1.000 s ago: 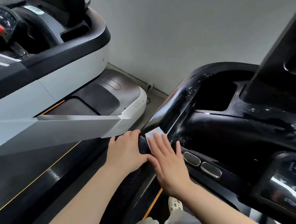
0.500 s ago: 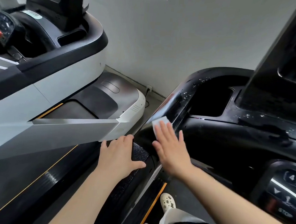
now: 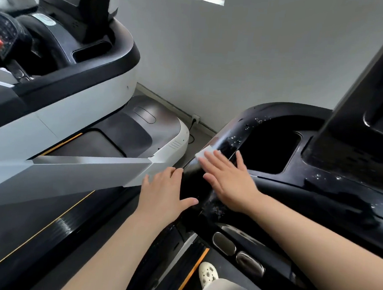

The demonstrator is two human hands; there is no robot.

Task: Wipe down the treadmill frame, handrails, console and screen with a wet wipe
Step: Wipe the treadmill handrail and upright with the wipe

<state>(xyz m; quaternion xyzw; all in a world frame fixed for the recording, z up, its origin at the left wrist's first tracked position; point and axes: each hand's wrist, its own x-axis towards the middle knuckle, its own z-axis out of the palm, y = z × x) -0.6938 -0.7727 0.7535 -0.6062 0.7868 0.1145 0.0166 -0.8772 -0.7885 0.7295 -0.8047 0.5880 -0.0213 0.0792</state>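
since a second ago the flat right hand (image 3: 228, 181) slid the wet wipe (image 3: 204, 153) up the handrail (image 3: 229, 134); left hand (image 3: 164, 195) flat too.

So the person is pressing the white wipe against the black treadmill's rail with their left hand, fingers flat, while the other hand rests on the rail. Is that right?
Not quite. The head view shows the right hand, fingers flat, pressing the white wipe against the black treadmill's rail. It is the left hand that rests on the rail.
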